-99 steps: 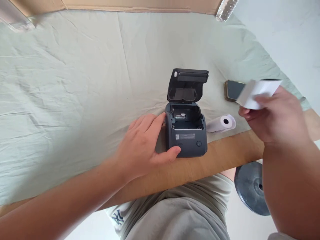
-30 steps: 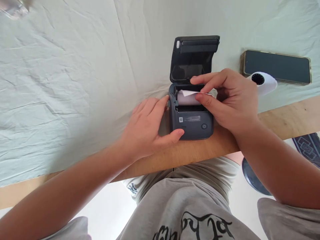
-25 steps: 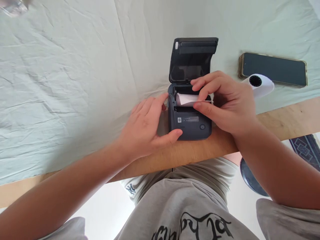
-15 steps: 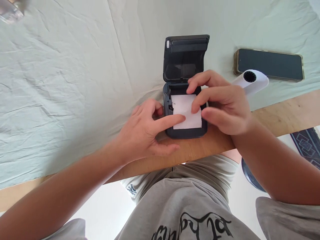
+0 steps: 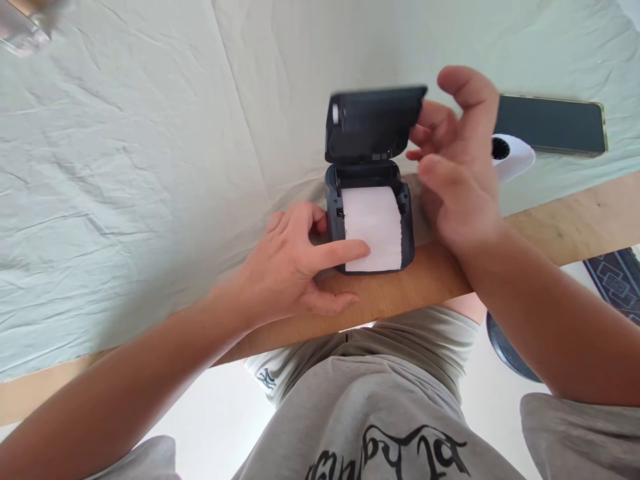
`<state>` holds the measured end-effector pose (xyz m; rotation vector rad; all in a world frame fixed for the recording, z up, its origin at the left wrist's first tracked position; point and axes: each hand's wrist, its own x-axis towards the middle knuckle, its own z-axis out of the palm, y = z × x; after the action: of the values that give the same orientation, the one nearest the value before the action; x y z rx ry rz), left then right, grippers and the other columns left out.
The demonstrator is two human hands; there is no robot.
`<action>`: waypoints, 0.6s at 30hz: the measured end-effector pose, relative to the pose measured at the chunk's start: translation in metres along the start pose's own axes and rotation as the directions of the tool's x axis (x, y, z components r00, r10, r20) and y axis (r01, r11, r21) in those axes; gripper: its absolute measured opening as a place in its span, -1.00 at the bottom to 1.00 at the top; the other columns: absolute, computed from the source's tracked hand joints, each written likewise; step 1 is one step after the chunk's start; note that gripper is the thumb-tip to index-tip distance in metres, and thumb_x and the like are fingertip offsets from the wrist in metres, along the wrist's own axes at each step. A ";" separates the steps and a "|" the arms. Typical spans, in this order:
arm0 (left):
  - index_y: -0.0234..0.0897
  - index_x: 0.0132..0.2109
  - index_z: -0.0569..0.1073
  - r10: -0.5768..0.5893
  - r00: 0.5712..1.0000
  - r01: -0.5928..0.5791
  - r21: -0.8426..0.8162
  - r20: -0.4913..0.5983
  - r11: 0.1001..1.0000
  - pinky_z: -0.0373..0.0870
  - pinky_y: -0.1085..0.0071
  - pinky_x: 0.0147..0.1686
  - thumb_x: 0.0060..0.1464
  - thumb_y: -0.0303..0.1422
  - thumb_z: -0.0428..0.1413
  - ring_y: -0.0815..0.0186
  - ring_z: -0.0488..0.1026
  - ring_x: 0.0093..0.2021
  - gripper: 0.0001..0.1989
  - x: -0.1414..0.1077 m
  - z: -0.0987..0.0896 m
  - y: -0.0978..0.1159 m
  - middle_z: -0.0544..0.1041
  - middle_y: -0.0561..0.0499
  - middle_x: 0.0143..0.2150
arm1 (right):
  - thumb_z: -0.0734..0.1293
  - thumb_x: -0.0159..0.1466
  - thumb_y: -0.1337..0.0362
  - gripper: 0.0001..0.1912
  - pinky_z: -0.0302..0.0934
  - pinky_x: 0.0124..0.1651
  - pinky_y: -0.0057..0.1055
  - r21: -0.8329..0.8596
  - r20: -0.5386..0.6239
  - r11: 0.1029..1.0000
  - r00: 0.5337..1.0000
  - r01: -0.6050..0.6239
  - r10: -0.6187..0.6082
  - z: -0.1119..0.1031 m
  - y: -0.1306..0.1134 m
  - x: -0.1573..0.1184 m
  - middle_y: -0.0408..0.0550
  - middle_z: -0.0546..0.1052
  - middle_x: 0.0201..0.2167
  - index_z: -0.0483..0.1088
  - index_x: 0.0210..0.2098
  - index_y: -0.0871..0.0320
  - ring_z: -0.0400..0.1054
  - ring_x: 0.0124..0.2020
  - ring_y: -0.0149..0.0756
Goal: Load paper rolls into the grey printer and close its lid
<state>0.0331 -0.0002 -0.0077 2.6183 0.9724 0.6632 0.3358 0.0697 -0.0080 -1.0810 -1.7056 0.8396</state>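
Note:
A small dark portable printer [image 5: 407, 233] stands at the table's front edge with its lid [image 5: 370, 130] raised on the far side. White paper [image 5: 375, 210] comes out of its bay and lies over the near part of the body. My left hand [image 5: 295, 260] steadies the printer from the left: the index fingertip presses on the paper, other fingers bend against the side, and the thumb sticks out in front. Beside the lid's right edge is my right hand [image 5: 465, 160], fingers apart, some of them at or behind that edge; whether they grip it is unclear.
A white roll with a black core [image 5: 513, 157] lies right of my right hand, partly hidden. Behind it is a smartphone [image 5: 555, 125]. Pale creased cloth [image 5: 150, 133] covers the table up to a bare wooden edge [image 5: 575, 227]. A blurred clear object [image 5: 25, 30] is at top left.
My right hand has left the paper and moved up to the lid's right side. The lid leans slightly more toward me. The paper now reaches further forward under my left index finger.

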 end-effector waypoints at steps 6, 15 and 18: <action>0.14 0.27 0.75 -0.099 0.994 0.099 -0.010 0.057 0.995 0.74 -0.16 0.20 0.21 0.26 0.63 -0.10 0.60 0.16 -0.35 0.001 0.001 0.001 0.55 -0.10 0.17 | 0.44 0.51 -0.54 -0.18 0.53 0.64 0.21 0.023 0.015 1.000 1.000 -0.011 0.011 0.001 -0.005 -0.005 0.11 0.64 0.49 0.47 0.42 -0.08 0.55 0.63 0.13; 0.09 0.81 0.27 -0.029 0.998 0.024 -0.079 -0.055 0.997 0.73 -0.12 0.12 0.39 0.02 0.53 -0.10 0.65 0.09 0.04 -0.001 -0.002 0.000 0.57 -0.11 0.16 | 0.48 0.58 -0.44 -0.31 0.70 0.54 0.12 -0.052 0.239 0.998 0.969 -0.048 0.059 -0.010 -0.008 -0.007 0.04 0.68 0.48 0.60 0.38 -0.09 0.63 0.48 0.06; 0.07 0.80 0.28 -0.095 0.995 0.094 -0.041 -0.024 0.995 0.74 -0.14 0.17 0.35 -0.06 0.54 -0.13 0.67 0.11 0.05 0.001 -0.001 0.005 0.59 -0.10 0.18 | 0.47 0.61 -0.39 -0.36 0.68 0.59 0.16 -0.084 0.249 0.996 0.967 -0.037 0.057 -0.013 -0.008 -0.006 0.04 0.67 0.50 0.63 0.40 -0.11 0.62 0.50 0.09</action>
<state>0.0360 -0.0027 -0.0043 2.5179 1.0724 0.6874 0.3465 0.0617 0.0010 -1.1083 -1.9439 0.9802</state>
